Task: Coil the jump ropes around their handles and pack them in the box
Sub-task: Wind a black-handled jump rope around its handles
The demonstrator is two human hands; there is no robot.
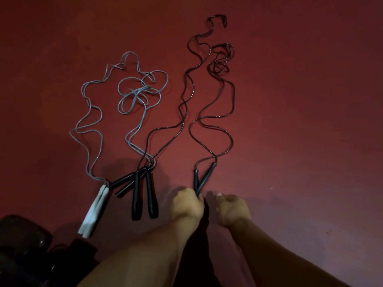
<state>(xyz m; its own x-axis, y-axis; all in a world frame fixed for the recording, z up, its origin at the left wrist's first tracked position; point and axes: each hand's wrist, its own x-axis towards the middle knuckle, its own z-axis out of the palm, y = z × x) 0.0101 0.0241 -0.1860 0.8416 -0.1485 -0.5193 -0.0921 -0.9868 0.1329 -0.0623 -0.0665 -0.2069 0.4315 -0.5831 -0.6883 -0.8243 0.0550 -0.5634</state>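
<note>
Several jump ropes lie stretched out on a dark red floor. At the right, a black rope (215, 129) ends in two thin black handles (204, 179) that cross in a V. My left hand (187, 204) grips the near ends of those handles. My right hand (232, 208) hovers just to the right with curled fingers and holds nothing that I can see. To the left lie a grey rope (132, 94) with white handles (93, 212), two thick black handles (143, 195) and two thin black handles (128, 183).
A dark glossy object (22, 243), perhaps a bag or container, sits at the bottom left corner beside the white handles. Bare red floor (310, 121) spreads to the right of the ropes and beyond them.
</note>
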